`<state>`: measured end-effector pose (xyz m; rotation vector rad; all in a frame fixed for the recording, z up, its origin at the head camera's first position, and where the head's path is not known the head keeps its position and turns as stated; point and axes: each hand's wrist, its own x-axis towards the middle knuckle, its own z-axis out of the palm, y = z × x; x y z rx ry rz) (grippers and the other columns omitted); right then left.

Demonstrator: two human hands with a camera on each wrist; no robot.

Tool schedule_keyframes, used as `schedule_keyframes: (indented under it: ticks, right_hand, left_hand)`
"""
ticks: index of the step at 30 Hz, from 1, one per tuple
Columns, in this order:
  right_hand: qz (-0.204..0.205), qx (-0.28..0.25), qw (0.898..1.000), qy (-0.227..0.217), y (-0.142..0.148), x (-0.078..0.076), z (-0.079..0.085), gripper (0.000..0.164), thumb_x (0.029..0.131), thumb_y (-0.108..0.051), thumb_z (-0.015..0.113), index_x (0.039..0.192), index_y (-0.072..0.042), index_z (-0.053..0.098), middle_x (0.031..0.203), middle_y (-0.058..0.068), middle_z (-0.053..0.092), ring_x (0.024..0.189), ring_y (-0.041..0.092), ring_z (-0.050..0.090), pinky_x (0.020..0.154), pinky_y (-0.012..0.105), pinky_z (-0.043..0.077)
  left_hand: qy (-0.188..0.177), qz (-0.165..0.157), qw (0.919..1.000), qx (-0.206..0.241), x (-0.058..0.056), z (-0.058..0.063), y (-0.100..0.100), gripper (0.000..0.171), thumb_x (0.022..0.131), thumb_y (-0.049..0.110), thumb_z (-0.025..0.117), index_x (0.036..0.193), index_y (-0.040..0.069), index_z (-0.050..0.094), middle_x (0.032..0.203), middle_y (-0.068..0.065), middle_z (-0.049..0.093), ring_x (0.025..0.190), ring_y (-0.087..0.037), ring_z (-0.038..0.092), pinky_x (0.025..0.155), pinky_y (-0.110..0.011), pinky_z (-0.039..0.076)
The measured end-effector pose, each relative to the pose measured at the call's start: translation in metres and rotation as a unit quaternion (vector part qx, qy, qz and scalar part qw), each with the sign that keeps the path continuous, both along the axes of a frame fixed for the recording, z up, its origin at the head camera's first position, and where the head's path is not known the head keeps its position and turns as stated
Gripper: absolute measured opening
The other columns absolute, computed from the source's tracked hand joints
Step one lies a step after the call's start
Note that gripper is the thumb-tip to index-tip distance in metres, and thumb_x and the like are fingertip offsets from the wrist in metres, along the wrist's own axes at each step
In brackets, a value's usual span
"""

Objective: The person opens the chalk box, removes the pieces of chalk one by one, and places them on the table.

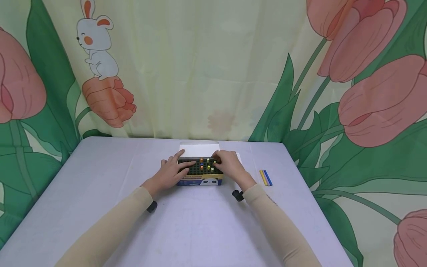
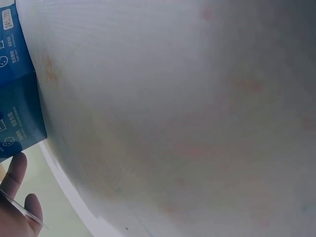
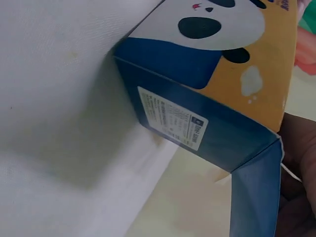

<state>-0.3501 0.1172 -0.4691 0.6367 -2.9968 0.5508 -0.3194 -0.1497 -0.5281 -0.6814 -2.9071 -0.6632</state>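
A box [image 1: 200, 181] with a panda on its front stands on the table, its white lid flap [image 1: 199, 150] raised at the back. Its top has a dark grid of holes [image 1: 193, 170], where several coloured marker pens [image 1: 201, 167] stand upright with their ends showing. My left hand [image 1: 169, 172] lies over the box's left part, fingers spread and fairly straight, one reaching across the grid. At the right end, the bent fingers and thumb of my right hand [image 1: 229, 163] pinch a marker pen at the grid, most of it hidden by the fingers.
A yellow pen [image 1: 263, 178] and a blue pen [image 1: 268, 178] lie side by side on the white-covered table [image 1: 186, 226], to the right of the box. Behind the table's far edge hangs a printed curtain [image 1: 186, 74] with tulips and a rabbit.
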Motion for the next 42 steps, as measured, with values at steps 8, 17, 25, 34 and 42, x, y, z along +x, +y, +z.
schedule_keyframes:
  ticks: [8, 17, 25, 34, 42]
  right_hand:
    - [0.046, 0.039, 0.997, 0.038, 0.001, -0.002, -0.007, 0.021, 0.097, -0.013, 0.074, 0.118, -0.016, 0.075, 0.113, 0.000, 0.078, 0.105, 0.018, 0.073, 0.103, 0.045, 0.039]
    - [0.065, 0.064, 0.993, 0.072, 0.003, 0.000, -0.012, 0.028, 0.100, -0.015, 0.069, 0.127, -0.021, 0.068, 0.118, -0.001, 0.075, 0.109, 0.018, 0.069, 0.101, 0.048, 0.041]
    - [0.075, 0.063, 0.992, 0.085, 0.004, 0.001, -0.010, 0.048, 0.102, -0.017, 0.066, 0.146, -0.025, 0.048, 0.112, 0.000, 0.075, 0.098, 0.017, 0.071, 0.094, 0.044, 0.042]
    - [0.094, 0.053, 0.989, 0.097, 0.006, -0.001, -0.011, 0.055, 0.104, -0.015, 0.063, 0.153, -0.026, 0.041, 0.107, 0.002, 0.070, 0.085, 0.019, 0.066, 0.089, 0.045, 0.049]
    - [0.096, 0.032, 0.992, 0.073, 0.007, -0.004, -0.010, 0.053, 0.106, -0.015, 0.060, 0.154, -0.028, 0.041, 0.110, 0.005, 0.069, 0.079, 0.020, 0.064, 0.087, 0.044, 0.050]
  left_hand:
    - [-0.002, 0.001, 1.0000, 0.000, 0.002, 0.000, 0.000, 0.046, 0.110, 0.050, 0.037, 0.151, 0.038, 0.054, 0.173, -0.014, 0.014, 0.128, -0.043, 0.052, 0.091, -0.062, 0.033]
    - [-0.001, 0.003, 1.0000, 0.005, 0.004, 0.001, 0.000, 0.045, 0.111, 0.049, 0.038, 0.150, 0.037, 0.056, 0.173, -0.014, 0.014, 0.127, -0.043, 0.052, 0.089, -0.060, 0.033]
    - [0.001, 0.003, 1.0000, 0.008, 0.003, 0.000, 0.001, 0.045, 0.111, 0.048, 0.038, 0.150, 0.037, 0.056, 0.173, -0.013, 0.015, 0.127, -0.043, 0.052, 0.091, -0.061, 0.033]
    - [-0.005, 0.008, 1.0000, 0.000, 0.001, 0.001, 0.001, 0.045, 0.111, 0.047, 0.037, 0.151, 0.038, 0.055, 0.173, -0.011, 0.013, 0.126, -0.041, 0.052, 0.091, -0.058, 0.032]
    - [-0.006, 0.006, 1.0000, -0.005, 0.000, 0.002, 0.001, 0.045, 0.111, 0.048, 0.037, 0.151, 0.037, 0.055, 0.173, -0.012, 0.013, 0.127, -0.043, 0.052, 0.093, -0.060, 0.033]
